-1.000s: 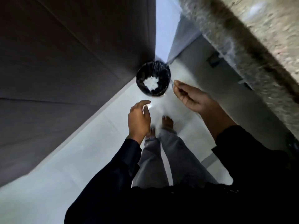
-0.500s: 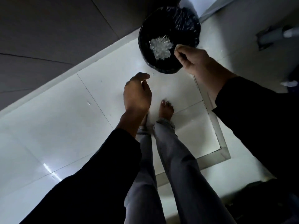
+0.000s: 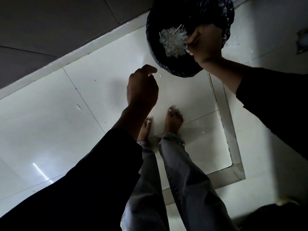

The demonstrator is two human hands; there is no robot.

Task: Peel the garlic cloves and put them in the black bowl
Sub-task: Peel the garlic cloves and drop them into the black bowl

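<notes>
A bin lined with a black bag (image 3: 168, 17) stands on the floor at the top of the view, with a heap of pale garlic peels (image 3: 172, 42) inside. My right hand (image 3: 205, 45) hovers over the bin's mouth with its fingers bunched, and a pale scrap of peel shows at the fingertips. My left hand (image 3: 141, 89) hangs lower left of the bin, seen from the back with curled fingers. Its palm side is hidden. A small white flake (image 3: 160, 75) lies just beyond its fingertips.
I stand barefoot (image 3: 173, 119) on glossy white floor tiles (image 3: 50, 122). A dark panelled wall (image 3: 50, 22) runs along the upper left. A metal-framed floor hatch (image 3: 231, 139) lies to the right of my feet. The room is dim.
The view has tilted down and closer to the bin. My right hand has moved from the bin's near rim to over its mouth. My left hand stays curled below the bin.
</notes>
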